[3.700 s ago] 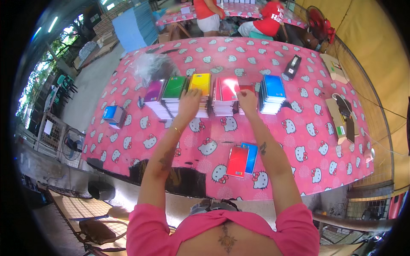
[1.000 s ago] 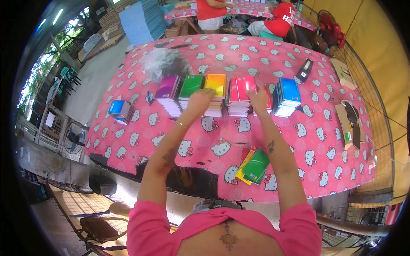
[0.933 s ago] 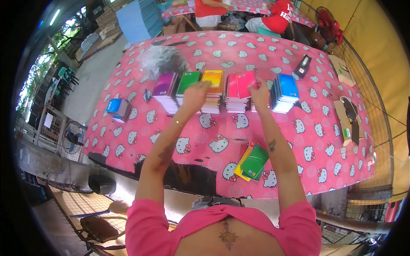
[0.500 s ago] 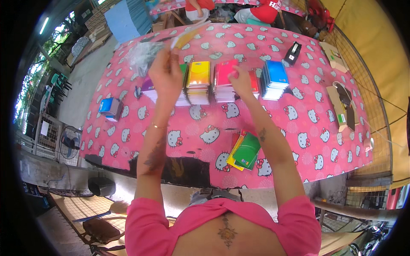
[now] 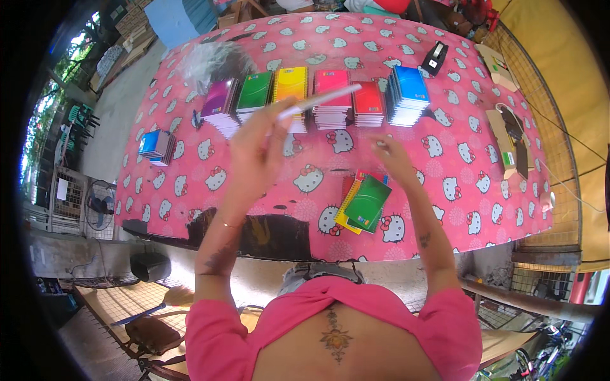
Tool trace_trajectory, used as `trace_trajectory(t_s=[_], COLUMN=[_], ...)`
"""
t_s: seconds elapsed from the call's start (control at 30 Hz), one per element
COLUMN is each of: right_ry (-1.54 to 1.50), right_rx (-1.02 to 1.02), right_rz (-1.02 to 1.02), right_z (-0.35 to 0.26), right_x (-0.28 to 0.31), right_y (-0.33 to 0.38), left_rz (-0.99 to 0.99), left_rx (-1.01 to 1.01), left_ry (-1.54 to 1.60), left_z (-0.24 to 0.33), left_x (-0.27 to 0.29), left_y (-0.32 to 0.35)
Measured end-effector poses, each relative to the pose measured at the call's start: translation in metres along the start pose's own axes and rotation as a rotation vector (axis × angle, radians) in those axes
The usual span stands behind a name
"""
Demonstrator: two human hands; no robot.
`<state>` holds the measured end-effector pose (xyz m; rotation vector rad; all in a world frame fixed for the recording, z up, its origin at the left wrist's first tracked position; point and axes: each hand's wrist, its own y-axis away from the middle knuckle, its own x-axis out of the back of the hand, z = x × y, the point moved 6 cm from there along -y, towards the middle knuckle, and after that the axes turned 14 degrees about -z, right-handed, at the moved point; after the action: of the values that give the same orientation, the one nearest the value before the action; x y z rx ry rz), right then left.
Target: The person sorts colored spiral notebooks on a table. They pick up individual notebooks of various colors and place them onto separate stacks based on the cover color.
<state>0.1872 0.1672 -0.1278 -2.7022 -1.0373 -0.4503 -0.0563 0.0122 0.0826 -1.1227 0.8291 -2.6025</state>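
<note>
My left hand (image 5: 257, 149) is raised over the table, closed on a thin flat item (image 5: 324, 98) seen edge-on. It looks like a notebook, though its cover does not show. Behind it, stacks of spiral notebooks run in a row: purple (image 5: 220, 98), green (image 5: 255, 89), yellow (image 5: 291, 82), pink (image 5: 332, 89), red (image 5: 368, 98) and blue (image 5: 410, 84). Slightly blurred, my right hand (image 5: 395, 159) hovers in front of the red stack with bent fingers a little apart and nothing visible in them. Just below it lies a fanned pile of notebooks, a green one (image 5: 368, 202) on top.
A crumpled clear plastic bag (image 5: 213, 63) lies behind the purple stack. Small blue notebooks (image 5: 155, 146) sit at the left. A black tape dispenser (image 5: 434, 58) and open cardboard boxes (image 5: 508, 149) are at the right. The pink patterned tablecloth (image 5: 470, 209) is torn along the front.
My left hand has come nearer to me and turned the thin item edge-on, pointing right. My right hand has left the pink stack and come nearer. The whole view has shifted slightly.
</note>
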Motion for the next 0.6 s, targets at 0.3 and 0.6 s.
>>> trace_trajectory(t_s=[0.3, 0.6], right_ry=[-0.345, -0.227], right_rx=[-0.22, -0.146], right_rz=[0.214, 0.153], right_z=[0.029, 0.034], right_x=[0.031, 0.016], right_y=[0.072, 0.024], left_rz=[-0.417, -0.627], left_rx=[-0.385, -0.296], left_ry=[-0.197, -0.04], left_z=[-0.02, -0.034], left_x=[-0.206, -0.235], left_y=[0.15, 0.161])
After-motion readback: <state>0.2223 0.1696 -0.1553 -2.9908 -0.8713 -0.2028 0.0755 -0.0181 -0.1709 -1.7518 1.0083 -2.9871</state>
